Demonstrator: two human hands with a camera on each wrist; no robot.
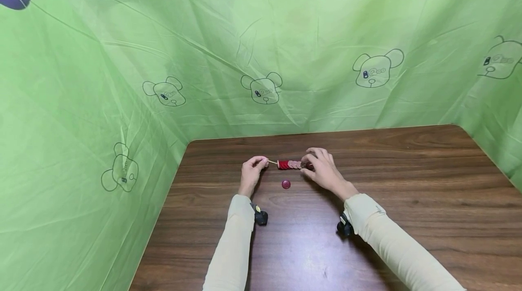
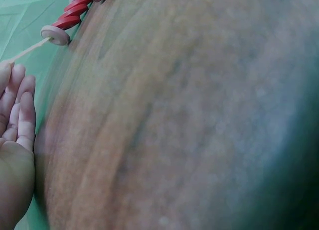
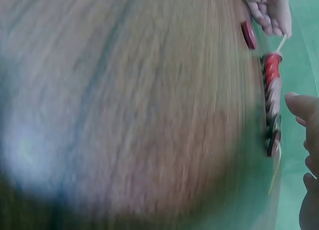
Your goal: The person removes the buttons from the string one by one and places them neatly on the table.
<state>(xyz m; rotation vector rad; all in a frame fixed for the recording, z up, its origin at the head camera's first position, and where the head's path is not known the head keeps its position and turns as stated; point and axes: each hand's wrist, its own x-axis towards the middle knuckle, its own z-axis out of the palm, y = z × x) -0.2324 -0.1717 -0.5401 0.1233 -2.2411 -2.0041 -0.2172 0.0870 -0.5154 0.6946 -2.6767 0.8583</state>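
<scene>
A row of flat round beads (image 1: pixel 283 165), red at the left and pink toward the middle, is strung on a pale cord (image 2: pixel 31 51). Darker beads (image 3: pixel 273 135) sit at its right end, where a thin cord tail trails off. My left hand (image 1: pixel 250 175) pinches the cord's left end between thumb and fingertips. Over the right end of the row, my right hand (image 1: pixel 324 171) hovers with fingers spread and bent; the right wrist view shows its thumb apart from the beads. One loose dark red bead (image 1: pixel 286 184) lies just in front of the row.
The brown wood-grain table (image 1: pixel 408 182) extends to both sides and toward me. Green cloth (image 1: pixel 310 55) printed with bear faces hangs behind it and along the sides. A black wrist camera (image 1: pixel 261 216) is strapped below each sleeve cuff.
</scene>
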